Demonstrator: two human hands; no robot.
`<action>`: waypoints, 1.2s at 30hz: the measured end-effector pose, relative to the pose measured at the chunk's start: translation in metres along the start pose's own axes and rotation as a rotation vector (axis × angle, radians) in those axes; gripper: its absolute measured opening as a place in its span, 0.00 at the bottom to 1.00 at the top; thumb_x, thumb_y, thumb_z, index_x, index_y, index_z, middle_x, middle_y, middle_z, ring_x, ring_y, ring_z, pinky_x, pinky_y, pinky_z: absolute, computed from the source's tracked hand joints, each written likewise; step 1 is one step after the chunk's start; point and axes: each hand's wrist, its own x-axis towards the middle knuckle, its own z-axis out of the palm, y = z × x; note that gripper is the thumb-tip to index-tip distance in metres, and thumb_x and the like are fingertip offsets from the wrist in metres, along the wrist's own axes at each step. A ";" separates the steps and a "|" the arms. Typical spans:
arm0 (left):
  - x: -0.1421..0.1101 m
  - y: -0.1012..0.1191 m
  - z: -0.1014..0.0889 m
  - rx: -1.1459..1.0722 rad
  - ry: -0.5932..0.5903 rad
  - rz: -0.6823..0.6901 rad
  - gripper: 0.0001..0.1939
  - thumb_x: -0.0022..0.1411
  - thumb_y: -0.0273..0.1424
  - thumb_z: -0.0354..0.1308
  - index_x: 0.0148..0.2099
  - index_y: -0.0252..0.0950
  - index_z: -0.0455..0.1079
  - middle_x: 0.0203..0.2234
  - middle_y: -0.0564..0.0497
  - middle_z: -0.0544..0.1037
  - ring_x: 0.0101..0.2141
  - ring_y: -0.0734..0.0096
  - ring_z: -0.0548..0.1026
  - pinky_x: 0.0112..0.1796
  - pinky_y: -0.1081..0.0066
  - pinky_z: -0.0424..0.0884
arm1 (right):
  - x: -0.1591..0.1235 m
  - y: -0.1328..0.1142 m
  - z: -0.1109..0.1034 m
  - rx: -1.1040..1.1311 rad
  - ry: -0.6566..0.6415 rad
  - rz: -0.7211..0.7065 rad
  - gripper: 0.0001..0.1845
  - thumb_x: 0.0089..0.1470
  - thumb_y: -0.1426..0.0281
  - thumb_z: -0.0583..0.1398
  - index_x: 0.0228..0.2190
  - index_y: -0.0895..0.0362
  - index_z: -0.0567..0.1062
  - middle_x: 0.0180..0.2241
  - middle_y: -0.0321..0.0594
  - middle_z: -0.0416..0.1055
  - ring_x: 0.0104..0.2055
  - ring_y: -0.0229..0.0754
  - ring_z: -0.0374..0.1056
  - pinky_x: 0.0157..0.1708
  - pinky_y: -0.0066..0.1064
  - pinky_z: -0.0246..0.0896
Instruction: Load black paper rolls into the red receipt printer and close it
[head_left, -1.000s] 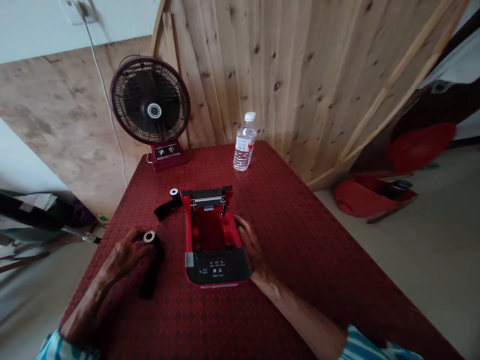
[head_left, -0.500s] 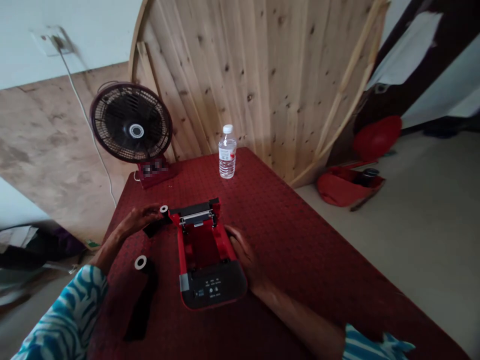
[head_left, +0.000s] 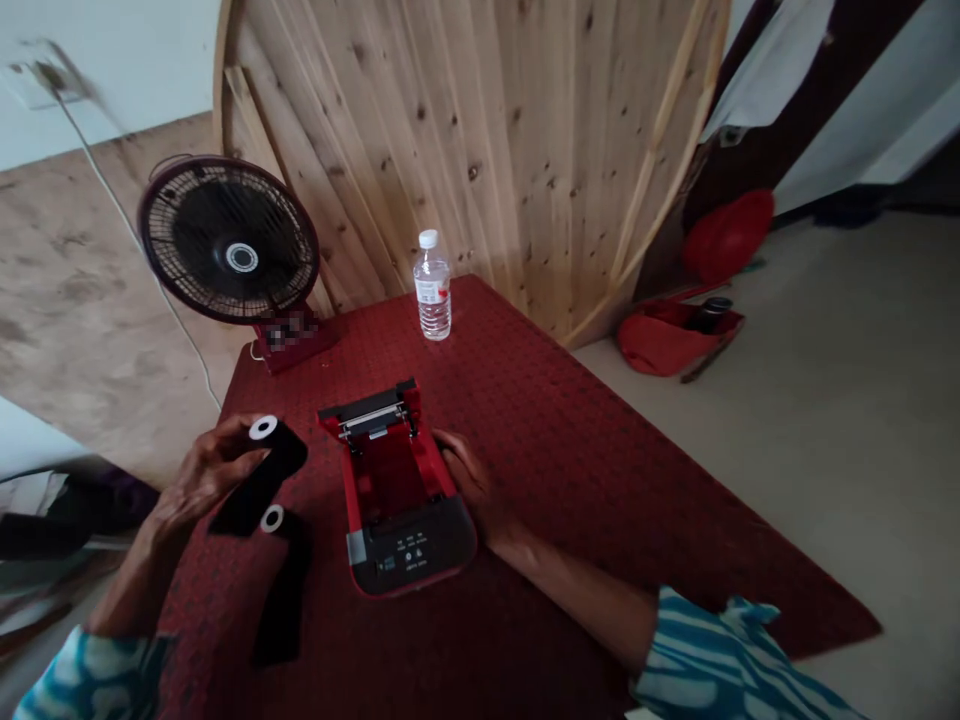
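A red and black label printer (head_left: pixel 411 548) sits on the table with its lid raised at the far end and its red inner compartment exposed. My right hand (head_left: pixel 466 480) is closed on the printer's right side, its fingertips partly hidden behind the casing. To the left of the printer, my left hand (head_left: pixel 217 465) pinches a roll of black ribbon (head_left: pixel 281 452) with a white core, held above the tabletop with a loose black tail hanging down. Below it, a second black ribbon roll (head_left: pixel 283 590) lies on the table, its strip unrolled toward me.
A dark red fan (head_left: pixel 225 240) stands at the table's back left corner. Toward the back is a clear water bottle (head_left: pixel 433 290). A round wooden panel (head_left: pixel 465 130) leans behind the table (head_left: pixel 600 480). Red objects, including an orange-red bag (head_left: pixel 652 345), rest on the floor at right.
My left hand has lifted the ribbon roll from beside the printer's lid and brought it left and nearer to me. My right hand stays on the printer. The view has shifted slightly.
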 end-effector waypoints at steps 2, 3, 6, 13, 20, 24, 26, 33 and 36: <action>-0.020 0.025 0.000 -0.012 -0.114 0.070 0.21 0.56 0.45 0.63 0.45 0.35 0.74 0.34 0.44 0.82 0.37 0.57 0.80 0.37 0.65 0.76 | 0.000 0.001 0.000 -0.008 -0.009 -0.019 0.21 0.62 0.56 0.51 0.51 0.49 0.72 0.54 0.42 0.69 0.59 0.45 0.63 0.63 0.44 0.54; -0.027 0.037 0.005 0.012 -0.197 0.155 0.20 0.57 0.44 0.64 0.45 0.36 0.75 0.35 0.44 0.81 0.38 0.57 0.80 0.38 0.65 0.75 | 0.001 0.001 0.000 -0.011 -0.013 -0.030 0.21 0.62 0.56 0.51 0.51 0.49 0.71 0.54 0.42 0.69 0.59 0.45 0.63 0.63 0.44 0.54; -0.035 0.064 0.033 0.184 -0.309 0.359 0.19 0.61 0.40 0.62 0.52 0.39 0.74 0.38 0.47 0.81 0.36 0.64 0.79 0.36 0.71 0.74 | 0.001 0.001 0.001 -0.019 -0.013 -0.053 0.21 0.63 0.56 0.50 0.51 0.50 0.71 0.54 0.43 0.69 0.59 0.45 0.63 0.63 0.44 0.54; -0.013 0.096 0.097 0.763 -0.318 0.338 0.17 0.61 0.35 0.62 0.52 0.41 0.75 0.42 0.46 0.82 0.42 0.55 0.81 0.40 0.63 0.76 | 0.000 0.002 0.000 -0.036 -0.022 -0.067 0.20 0.63 0.59 0.50 0.52 0.48 0.71 0.54 0.42 0.69 0.59 0.44 0.63 0.62 0.43 0.55; 0.004 0.122 0.124 1.082 -0.522 0.082 0.16 0.64 0.32 0.58 0.53 0.42 0.74 0.46 0.41 0.80 0.46 0.46 0.78 0.40 0.56 0.75 | 0.003 0.008 0.001 -0.038 -0.022 -0.098 0.19 0.63 0.62 0.49 0.52 0.49 0.70 0.53 0.42 0.69 0.58 0.43 0.64 0.61 0.42 0.56; 0.013 0.109 0.133 1.046 -0.600 0.080 0.15 0.64 0.29 0.56 0.51 0.40 0.75 0.46 0.40 0.80 0.47 0.49 0.78 0.43 0.57 0.74 | 0.003 0.010 0.001 -0.043 -0.015 -0.126 0.18 0.63 0.63 0.49 0.51 0.49 0.71 0.52 0.43 0.70 0.57 0.43 0.64 0.61 0.43 0.56; 0.013 0.101 0.126 0.937 -0.594 0.141 0.16 0.63 0.30 0.57 0.53 0.40 0.75 0.48 0.41 0.79 0.48 0.50 0.77 0.46 0.56 0.73 | 0.003 0.010 0.001 -0.046 -0.017 -0.120 0.18 0.63 0.63 0.49 0.51 0.49 0.71 0.52 0.43 0.69 0.57 0.43 0.64 0.61 0.42 0.56; -0.036 0.096 0.073 0.442 -0.369 0.310 0.20 0.67 0.45 0.52 0.53 0.42 0.74 0.45 0.49 0.81 0.41 0.65 0.80 0.44 0.69 0.74 | 0.001 0.007 0.000 -0.042 -0.031 -0.079 0.19 0.63 0.62 0.49 0.52 0.49 0.70 0.53 0.42 0.69 0.58 0.44 0.63 0.61 0.43 0.55; -0.053 0.092 0.074 0.422 -0.316 0.400 0.16 0.66 0.41 0.56 0.50 0.40 0.75 0.40 0.48 0.81 0.38 0.66 0.80 0.38 0.71 0.75 | 0.000 0.007 0.000 -0.040 -0.016 -0.073 0.20 0.62 0.60 0.50 0.52 0.49 0.71 0.53 0.42 0.69 0.58 0.45 0.63 0.61 0.44 0.55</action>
